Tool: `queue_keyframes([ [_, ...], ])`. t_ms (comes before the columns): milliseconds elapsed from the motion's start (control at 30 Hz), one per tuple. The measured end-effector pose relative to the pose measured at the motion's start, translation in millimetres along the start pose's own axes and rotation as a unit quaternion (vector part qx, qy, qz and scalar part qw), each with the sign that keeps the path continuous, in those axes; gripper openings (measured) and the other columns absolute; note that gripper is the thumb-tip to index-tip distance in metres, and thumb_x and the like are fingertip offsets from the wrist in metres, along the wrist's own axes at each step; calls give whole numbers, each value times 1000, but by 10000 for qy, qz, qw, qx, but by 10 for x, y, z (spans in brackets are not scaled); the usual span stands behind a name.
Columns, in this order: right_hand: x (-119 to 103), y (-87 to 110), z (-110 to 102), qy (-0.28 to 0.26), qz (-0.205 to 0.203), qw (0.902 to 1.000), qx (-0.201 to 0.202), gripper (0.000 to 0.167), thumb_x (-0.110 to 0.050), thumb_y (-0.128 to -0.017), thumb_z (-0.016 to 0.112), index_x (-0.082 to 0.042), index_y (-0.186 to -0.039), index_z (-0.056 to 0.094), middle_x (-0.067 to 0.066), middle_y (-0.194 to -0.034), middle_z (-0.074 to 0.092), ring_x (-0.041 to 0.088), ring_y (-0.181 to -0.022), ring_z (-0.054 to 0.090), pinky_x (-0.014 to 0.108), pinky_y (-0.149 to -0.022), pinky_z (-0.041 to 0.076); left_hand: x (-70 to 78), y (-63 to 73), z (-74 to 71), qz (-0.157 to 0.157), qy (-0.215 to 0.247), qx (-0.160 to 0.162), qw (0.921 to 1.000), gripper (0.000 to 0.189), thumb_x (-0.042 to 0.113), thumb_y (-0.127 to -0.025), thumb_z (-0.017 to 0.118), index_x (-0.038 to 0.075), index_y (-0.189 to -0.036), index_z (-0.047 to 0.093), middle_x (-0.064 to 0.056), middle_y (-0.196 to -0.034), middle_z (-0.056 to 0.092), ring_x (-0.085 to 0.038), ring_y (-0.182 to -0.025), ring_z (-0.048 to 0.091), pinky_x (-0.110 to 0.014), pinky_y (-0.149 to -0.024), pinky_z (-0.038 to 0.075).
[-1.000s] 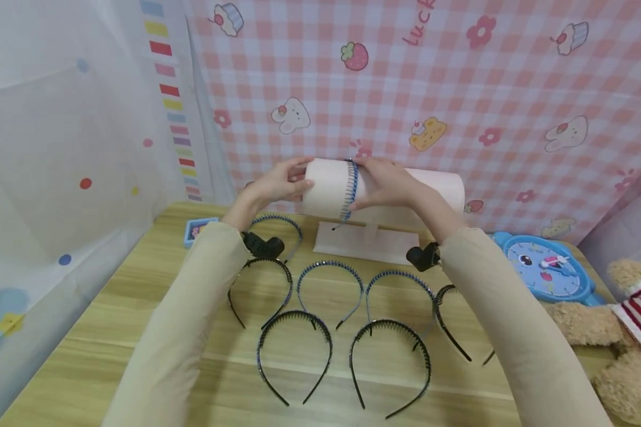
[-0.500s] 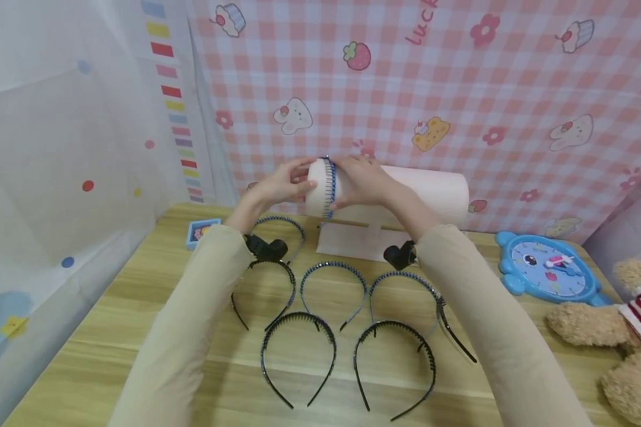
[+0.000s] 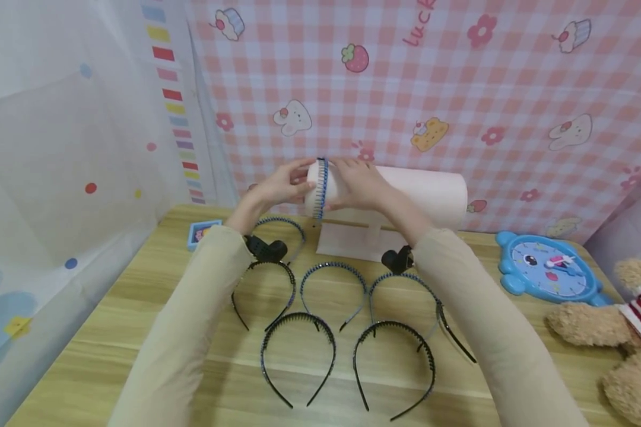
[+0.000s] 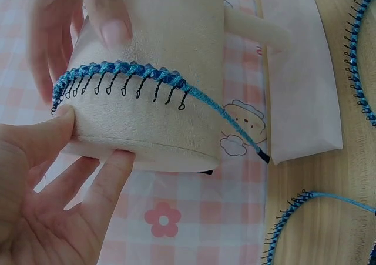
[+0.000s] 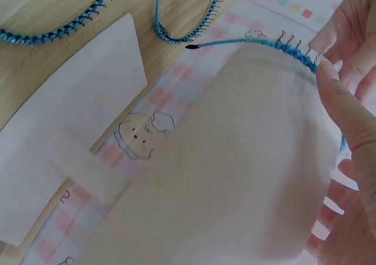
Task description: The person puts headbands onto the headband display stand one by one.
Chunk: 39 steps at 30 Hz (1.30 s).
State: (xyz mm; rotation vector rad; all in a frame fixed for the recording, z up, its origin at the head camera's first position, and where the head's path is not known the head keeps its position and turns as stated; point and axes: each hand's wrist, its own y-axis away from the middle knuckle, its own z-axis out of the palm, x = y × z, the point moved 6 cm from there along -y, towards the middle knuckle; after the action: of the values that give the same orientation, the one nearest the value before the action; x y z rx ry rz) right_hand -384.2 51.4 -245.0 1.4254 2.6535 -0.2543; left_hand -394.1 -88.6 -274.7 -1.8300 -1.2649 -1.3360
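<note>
A blue braided headband (image 3: 321,190) with small wire teeth sits around the left end of the pale cylindrical display stand (image 3: 424,188). My left hand (image 3: 279,185) is at that end, its fingertips touching the roll's rim. In the left wrist view, one fingertip reaches the headband's edge. Just right of the headband, my right hand (image 3: 360,187) straddles the roll with thumb and fingers on opposite sides. The left wrist view shows that right thumb (image 4: 116,33) slightly apart from the teeth row. The headband's far side is hidden.
Several blue and black headbands (image 3: 333,264) lie on the wooden table (image 3: 112,332). A small blue framed card (image 3: 202,231) lies at the left. A blue toy clock (image 3: 552,267) and a teddy bear (image 3: 627,344) are at the right. Checked cloth (image 3: 384,77) hangs behind the stand.
The headband has slid leftward along the roll to near its left end, standing straighter. My right hand has moved left with it, while the left hand has stayed at the end.
</note>
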Motion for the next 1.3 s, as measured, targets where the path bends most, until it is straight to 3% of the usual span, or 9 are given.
queue_keyframes([
  [167, 239, 204, -145, -330, 174, 9991, 180, 96, -50, -72, 71, -10, -145, 21, 16, -149, 25, 35, -137, 22, 56, -114, 16, -23, -22, -15, -14, 76, 28, 10000, 64, 11, -92, 51, 24, -146, 19, -9, -151, 25, -26, -132, 37, -37, -104, 44],
  [400, 833, 589, -322, -698, 753, 9930, 580, 99, -49, -74, 70, -8, -146, 15, 20, -152, 14, 41, -138, 15, 62, -112, 13, -35, -11, -64, -43, 185, 44, 9998, 64, 10, -93, 50, 23, -146, 19, -9, -151, 25, -26, -131, 38, -37, -103, 44],
  [600, 1295, 959, -292, -908, 1094, 9861, 864, 109, -48, -71, 73, -7, -147, 6, 20, -153, 4, 44, -138, 5, 68, -109, 6, -24, 19, -84, 4, 102, -1, 9999, 63, 10, -93, 48, 22, -147, 17, -11, -151, 23, -27, -132, 37, -38, -104, 43],
  [667, 1424, 1079, -228, -1273, 1191, 9809, 868, 112, -43, -72, 74, -5, -147, -1, 22, -153, 0, 45, -138, 6, 67, -110, 8, -31, 22, -99, 7, 83, -10, 10000, 63, 10, -93, 48, 22, -147, 16, -11, -151, 23, -28, -132, 37, -39, -104, 43],
  [767, 1604, 1256, -68, -1915, 1374, 9698, 634, 109, -38, -78, 70, -4, -146, -8, 27, -151, 2, 47, -134, 18, 64, -107, 25, -37, 20, -118, 5, 81, -22, 10000, 64, 11, -94, 48, 23, -147, 16, -10, -151, 23, -27, -131, 37, -38, -104, 44],
  [833, 1717, 1388, 92, -2192, 1561, 9629, 205, 103, -37, -82, 66, -4, -146, -8, 29, -150, 2, 49, -133, 18, 66, -104, 27, -37, 15, -120, 18, 98, -39, 9999, 64, 11, -94, 48, 23, -147, 15, -10, -151, 23, -27, -132, 37, -38, -104, 43],
  [1000, 1871, 1724, 557, -2210, 1524, 9547, -1280, 83, -37, -86, 61, 4, -143, 16, 33, -145, 20, 53, -130, 18, 67, -101, 29, -27, 22, -115, 1, 93, -55, 9999, 63, 11, -94, 47, 24, -147, 14, -10, -152, 22, -27, -132, 36, -39, -105, 43],
  [1100, 1886, 1884, 769, -2225, 1311, 9458, -1969, 70, -32, -86, 62, 7, -136, 33, 33, -132, 40, 51, -121, 36, 57, -95, 43, -21, 23, -117, 26, 97, -67, 9999, 63, 11, -95, 46, 23, -147, 14, -10, -152, 22, -27, -132, 36, -39, -105, 43],
  [1300, 1923, 2007, 949, -2303, 1166, 9377, -2326, 52, -23, -82, 68, 5, -121, 51, 28, -114, 56, 41, -107, 54, 45, -86, 53, -33, 14, -123, -55, 44, -48, 10000, 63, 12, -95, 47, 23, -147, 13, -10, -152, 22, -27, -133, 36, -39, -105, 42],
])
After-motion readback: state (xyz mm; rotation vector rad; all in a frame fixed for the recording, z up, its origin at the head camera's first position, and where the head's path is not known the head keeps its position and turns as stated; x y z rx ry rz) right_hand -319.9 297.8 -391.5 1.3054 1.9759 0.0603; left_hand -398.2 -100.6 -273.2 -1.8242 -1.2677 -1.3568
